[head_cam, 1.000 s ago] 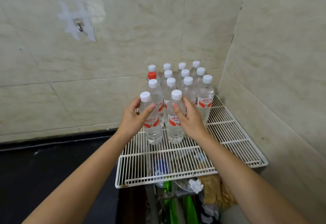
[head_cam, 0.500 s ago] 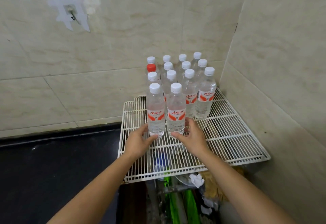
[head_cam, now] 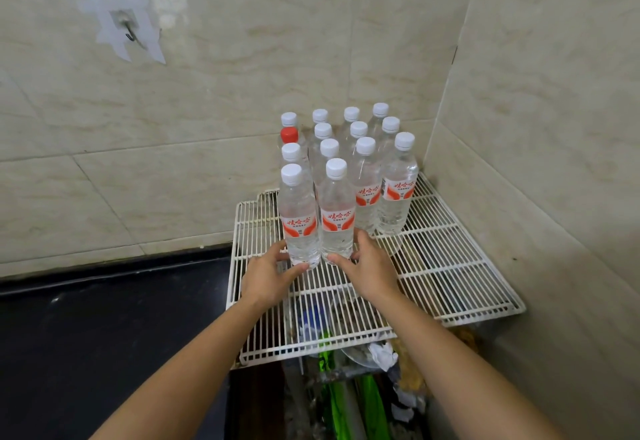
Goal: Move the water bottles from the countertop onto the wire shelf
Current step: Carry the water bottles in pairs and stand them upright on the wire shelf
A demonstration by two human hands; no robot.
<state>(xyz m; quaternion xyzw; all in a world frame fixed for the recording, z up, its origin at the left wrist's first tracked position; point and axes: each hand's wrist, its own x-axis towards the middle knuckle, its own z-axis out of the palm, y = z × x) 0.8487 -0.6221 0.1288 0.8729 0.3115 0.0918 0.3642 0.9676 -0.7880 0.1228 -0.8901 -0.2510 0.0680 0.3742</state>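
Several clear water bottles with white caps stand in rows on the white wire shelf [head_cam: 450, 266] in the tiled corner. One bottle at the back left has a red cap [head_cam: 289, 134]. The two front bottles stand upright side by side. My left hand [head_cam: 268, 278] cups the base of the left front bottle [head_cam: 299, 217], thumb in front and fingers at its left side. My right hand [head_cam: 372, 269] wraps the base of the right front bottle [head_cam: 337, 211], thumb in front, fingers behind.
The black countertop [head_cam: 104, 335] lies to the left of the shelf, with no bottles on the part in view. Tiled walls close in behind and on the right. A taped hook [head_cam: 130, 32] is on the back wall. Green bags and crumpled paper [head_cam: 346, 398] lie under the shelf.
My hands slid down from the bodies of the two front bottles to their bases, and both bottles now stand on the shelf. In the last half second the hands have hardly moved.
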